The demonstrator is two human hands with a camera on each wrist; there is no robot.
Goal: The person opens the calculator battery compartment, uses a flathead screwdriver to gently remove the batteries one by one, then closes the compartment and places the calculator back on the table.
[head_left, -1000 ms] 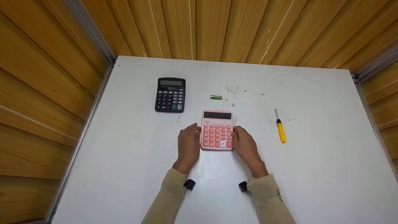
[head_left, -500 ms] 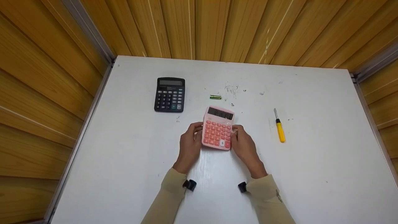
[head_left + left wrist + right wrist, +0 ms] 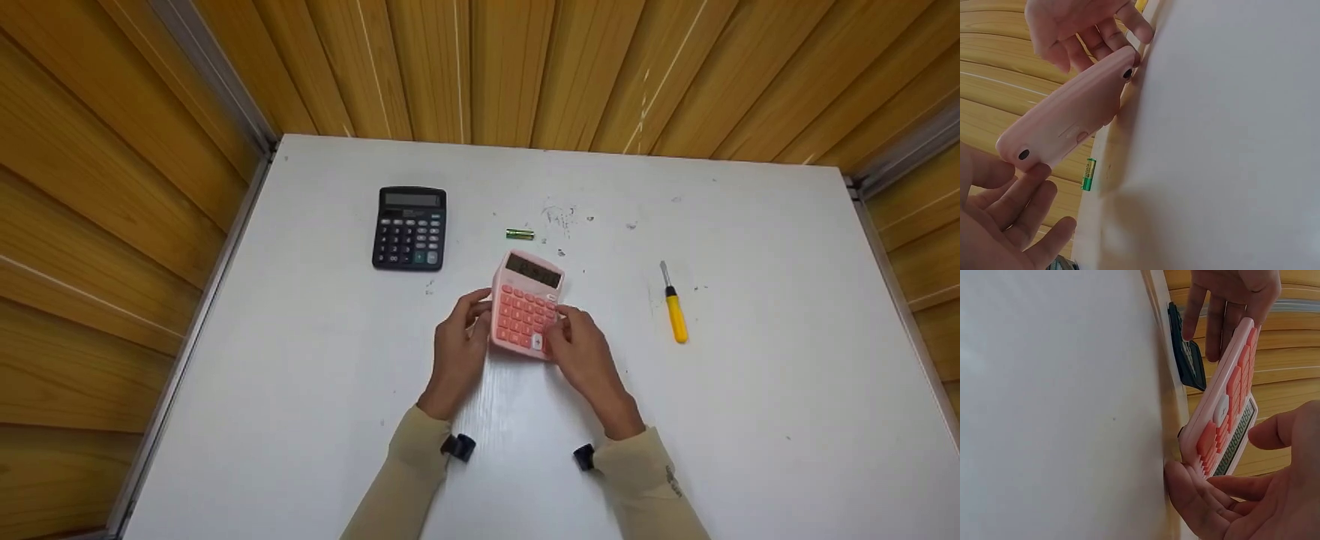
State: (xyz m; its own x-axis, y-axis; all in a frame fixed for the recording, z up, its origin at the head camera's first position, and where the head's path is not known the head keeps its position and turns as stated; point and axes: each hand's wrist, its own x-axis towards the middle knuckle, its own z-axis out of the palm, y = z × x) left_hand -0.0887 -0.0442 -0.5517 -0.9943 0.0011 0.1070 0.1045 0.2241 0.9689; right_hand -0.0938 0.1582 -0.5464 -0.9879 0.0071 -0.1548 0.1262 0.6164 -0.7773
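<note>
A pink calculator (image 3: 527, 307) is tilted over the white table, its left side raised and its display lit with digits. My left hand (image 3: 460, 345) pinches its left edge, thumb against the side and fingers at the back. My right hand (image 3: 589, 356) holds the lower right edge; its fingers (image 3: 1193, 495) curl at that edge, while the thumb stands off the keypad face in the right wrist view. From the left wrist view the calculator's back (image 3: 1072, 115) shows, with dark round feet and a small cover latch.
A black calculator (image 3: 409, 229) lies at the back left. A green battery (image 3: 520, 234) is just beyond the pink calculator. To the right lies a screwdriver with a yellow handle (image 3: 677, 319). Wooden slatted walls (image 3: 502, 71) bound the table (image 3: 300, 360) at the back and sides.
The pink calculator has gone from flat on the table to tilted and slightly turned, left side up. The left hand has risen with that edge; the right thumb has shifted inward over the keys.
</note>
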